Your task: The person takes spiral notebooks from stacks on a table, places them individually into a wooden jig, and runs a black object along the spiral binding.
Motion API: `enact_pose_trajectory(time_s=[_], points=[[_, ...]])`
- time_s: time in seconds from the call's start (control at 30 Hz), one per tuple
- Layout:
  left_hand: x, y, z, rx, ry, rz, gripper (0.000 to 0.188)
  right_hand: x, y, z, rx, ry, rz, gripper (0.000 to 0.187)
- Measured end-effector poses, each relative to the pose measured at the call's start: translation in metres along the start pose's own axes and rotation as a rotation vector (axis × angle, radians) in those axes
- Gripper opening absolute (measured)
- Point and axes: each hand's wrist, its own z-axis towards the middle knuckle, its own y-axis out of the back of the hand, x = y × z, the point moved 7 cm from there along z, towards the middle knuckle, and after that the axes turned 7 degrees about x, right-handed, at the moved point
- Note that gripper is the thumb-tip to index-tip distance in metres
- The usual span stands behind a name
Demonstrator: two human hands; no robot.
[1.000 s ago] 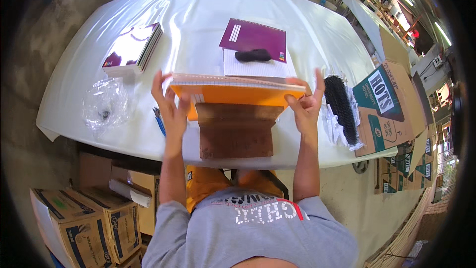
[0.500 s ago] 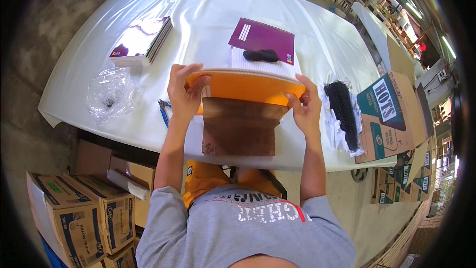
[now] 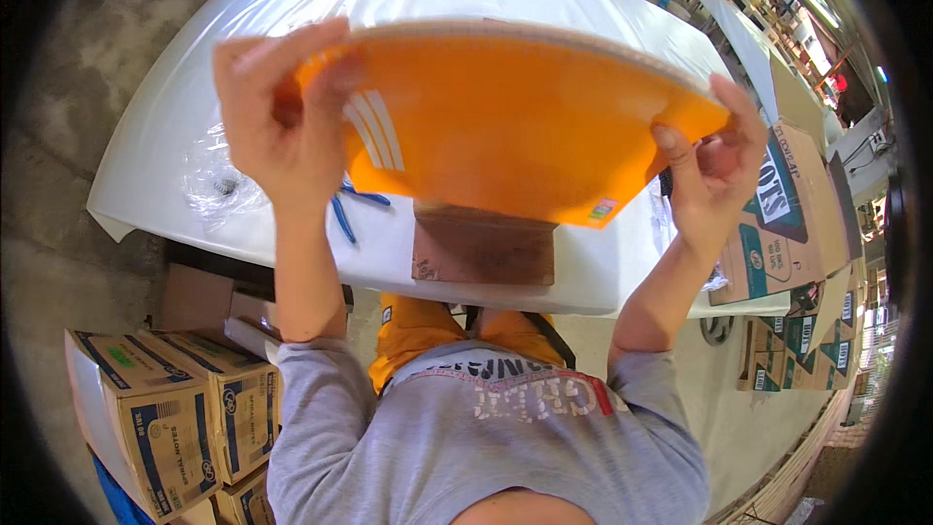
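An orange-covered notebook (image 3: 496, 126) is raised above the table, close to me, its cover facing me and its page edge along the top. My left hand (image 3: 287, 117) grips its left end, thumb on the cover and fingers behind. At the other end my right hand (image 3: 705, 160) pinches it with the thumb in front. Below it, at the table's near edge, stands a brown wooden block or stand (image 3: 484, 251), its upper part partly covered. Blue-handled pliers (image 3: 352, 209) lie beside my left forearm. The notebook hides much of the table behind it.
Crumpled clear plastic (image 3: 219, 185) lies on the left of the white-covered table (image 3: 165, 136). An open cardboard box (image 3: 777, 224) stands at the right edge. Several cartons (image 3: 160, 408) are stacked at the lower left; more boxes (image 3: 802, 340) sit on the right.
Both hands have lifted the orange notebook up from the wooden block and toward me, moving farther apart. More of its cover shows, and it now hides the purple notebooks.
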Motion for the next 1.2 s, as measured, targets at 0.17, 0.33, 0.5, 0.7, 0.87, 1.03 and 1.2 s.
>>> enact_pose_trajectory(time_s=[0.17,0.33,0.5,0.7,0.87,1.03,1.2], points=[[-0.011,0.003,-0.052,0.070,0.016,0.187,0.024,-0.015,-0.009,-0.054,0.076,-0.236,0.056,0.051],[-0.010,0.003,-0.125,0.204,0.157,0.135,0.025,-0.029,-0.026,-0.116,0.046,-0.324,0.170,0.071],[-0.009,-0.017,-0.170,0.343,0.154,0.065,0.053,-0.051,-0.045,-0.170,0.002,-0.548,0.375,0.115],[0.028,-0.022,-0.200,0.075,0.733,-0.418,0.100,-0.085,-0.061,-0.211,0.060,-0.800,0.391,0.070],[0.035,-0.015,-0.216,0.103,0.661,-0.378,0.103,-0.085,-0.063,-0.220,0.049,-0.716,0.404,0.051],[0.054,-0.024,-0.259,0.499,1.049,-0.211,0.080,-0.098,-0.067,-0.241,0.148,-0.867,0.276,0.030],[0.050,-0.010,-0.269,0.779,1.179,-0.142,0.052,-0.102,-0.071,-0.242,0.270,-0.934,0.179,0.036]])
